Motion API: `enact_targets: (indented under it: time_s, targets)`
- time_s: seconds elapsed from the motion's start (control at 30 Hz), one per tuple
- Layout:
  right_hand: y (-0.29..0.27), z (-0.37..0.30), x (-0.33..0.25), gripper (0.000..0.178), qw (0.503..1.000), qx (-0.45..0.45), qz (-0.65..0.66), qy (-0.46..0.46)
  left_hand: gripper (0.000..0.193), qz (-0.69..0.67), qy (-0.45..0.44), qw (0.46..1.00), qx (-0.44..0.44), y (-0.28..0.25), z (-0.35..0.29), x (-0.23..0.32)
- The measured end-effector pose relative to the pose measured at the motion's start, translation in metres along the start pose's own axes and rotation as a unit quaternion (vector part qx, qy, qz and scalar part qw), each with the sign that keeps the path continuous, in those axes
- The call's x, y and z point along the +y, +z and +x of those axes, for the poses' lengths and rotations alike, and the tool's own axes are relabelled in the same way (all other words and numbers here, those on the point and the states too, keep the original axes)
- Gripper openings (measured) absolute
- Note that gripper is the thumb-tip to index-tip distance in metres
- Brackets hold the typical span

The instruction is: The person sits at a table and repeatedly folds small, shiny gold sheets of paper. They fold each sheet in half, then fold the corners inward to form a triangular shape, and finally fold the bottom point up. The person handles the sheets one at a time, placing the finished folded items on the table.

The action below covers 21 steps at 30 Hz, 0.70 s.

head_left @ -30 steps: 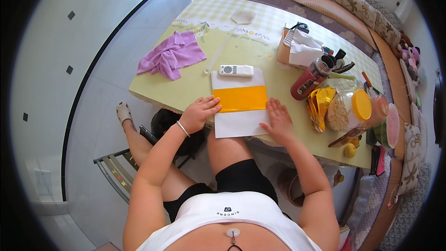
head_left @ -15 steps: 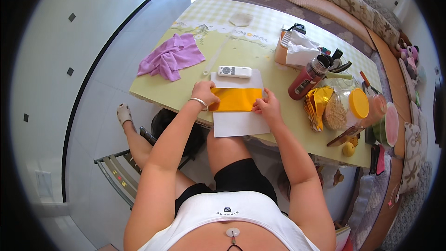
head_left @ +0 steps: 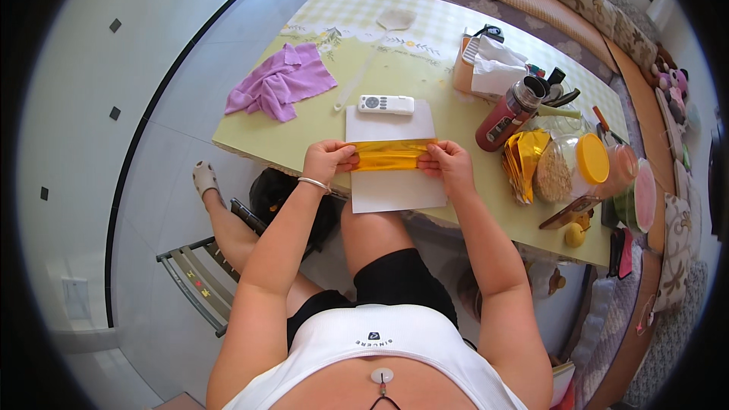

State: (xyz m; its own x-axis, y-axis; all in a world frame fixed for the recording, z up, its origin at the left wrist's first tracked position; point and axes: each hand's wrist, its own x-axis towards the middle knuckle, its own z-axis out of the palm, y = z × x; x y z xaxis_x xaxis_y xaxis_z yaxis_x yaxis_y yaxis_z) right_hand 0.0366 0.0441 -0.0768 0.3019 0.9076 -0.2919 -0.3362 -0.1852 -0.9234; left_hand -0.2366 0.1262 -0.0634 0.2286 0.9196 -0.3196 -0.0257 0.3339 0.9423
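A shiny gold foil sheet [head_left: 389, 155], folded into a strip, stretches between my two hands above a white paper sheet [head_left: 395, 193]. My left hand [head_left: 329, 161] pinches its left end between thumb and fingers; a pale bracelet circles that wrist. At the right end my right hand [head_left: 449, 165] grips the foil the same way. Just beyond the foil, a white remote control [head_left: 386, 105] lies on the upper part of the paper. The paper rests on the table and reaches its near edge.
A purple cloth [head_left: 282, 82] lies to the left on the table [head_left: 425, 76]. On the right stand a tissue box [head_left: 465, 68], a dark red bottle [head_left: 507, 118], gold foil pieces [head_left: 524, 163], a yellow-lidded jar [head_left: 556, 171], a phone [head_left: 568, 212] and a cut watermelon [head_left: 636, 197].
The gold foil has become a narrower strip, lifted and held taut. Both hands have shifted to grip its ends, the right one farther to the right.
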Motion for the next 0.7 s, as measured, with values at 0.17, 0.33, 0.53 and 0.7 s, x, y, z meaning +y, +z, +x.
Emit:
enact_targets:
  time_s: [0.17,0.33,0.53,0.7]
  targets:
    - [-0.003,-0.002,0.006,0.016,0.996,0.014,-0.080,-0.026,0.013,0.018,0.007,1.000,0.006,-0.006,0.003,-0.009]
    - [-0.007,-0.010,0.001,0.020,0.963,0.026,-0.256,-0.084,0.022,0.279,0.106,0.953,0.041,-0.012,0.004,-0.020]
    - [-0.014,-0.004,0.011,0.021,0.895,0.061,-0.422,-0.132,0.025,0.413,0.232,0.878,0.069,-0.002,-0.007,-0.019]
    - [-0.008,-0.009,0.008,0.018,0.839,0.085,-0.506,-0.183,0.022,0.470,0.299,0.828,0.060,0.006,-0.013,-0.017]
